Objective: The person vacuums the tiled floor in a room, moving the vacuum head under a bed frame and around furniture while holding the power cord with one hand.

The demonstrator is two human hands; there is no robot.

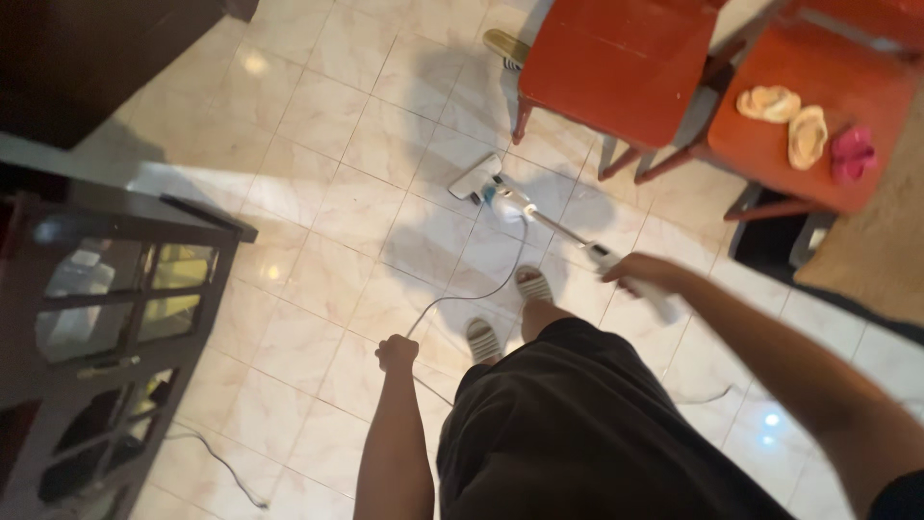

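two chairs (616,72) stand on the glossy tiled floor (327,289).

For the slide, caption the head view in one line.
Right hand steers a white stick vacuum over pale floor tiles while the left hand holds its cord, beside two red chairs.

One stick vacuum (505,199) with one cord (460,299). Two red chairs (616,67) (818,106). Three slippers lie on the right-hand chair: two tan (767,103) (807,136), one pink (852,152), though blur may hide a second pink one. One dark glass-fronted cabinet (106,318).
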